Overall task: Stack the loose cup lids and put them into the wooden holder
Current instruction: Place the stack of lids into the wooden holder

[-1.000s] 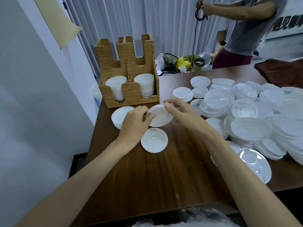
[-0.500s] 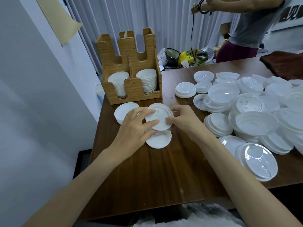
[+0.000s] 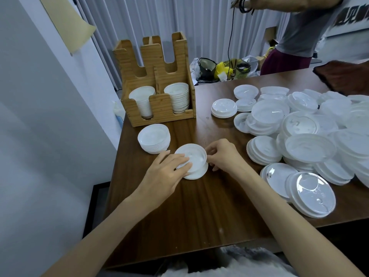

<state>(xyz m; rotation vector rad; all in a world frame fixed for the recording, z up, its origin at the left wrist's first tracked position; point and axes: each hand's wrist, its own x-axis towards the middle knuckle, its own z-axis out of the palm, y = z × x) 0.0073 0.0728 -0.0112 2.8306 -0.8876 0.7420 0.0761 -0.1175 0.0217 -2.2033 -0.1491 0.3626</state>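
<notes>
Grey pleated curtains [image 3: 179,27] hang behind a dark brown wooden table [image 3: 199,212]. At the table's far left corner stands the light wooden holder [image 3: 159,110] with two compartments. The left stack [image 3: 142,102] of white lids fills one and the right stack [image 3: 177,96] fills the other. Just in front of the holder, a short pile of white round lids [image 3: 153,139] sits on the wood.

Nearer the person, a small white round plastic cup lid [image 3: 194,156] lies on top of a second white lid [image 3: 197,173], shifted a little toward the far side. The second lid rests flat on the table. The left hand [image 3: 165,172] lays its straight fingers across the top lid's left part and presses on it without curling round it. The right hand [image 3: 223,154] has its fingers curled and pinches the same lid's right rim.

To the right, a wide heap of loose white and clear plastic lids [image 3: 299,136] covers the table, well apart from the holder. Beyond the table another person [image 3: 299,37] stands with a black cable [image 3: 231,37] hanging from a hand. A dark brown cloth [image 3: 343,76] lies at the far right.
</notes>
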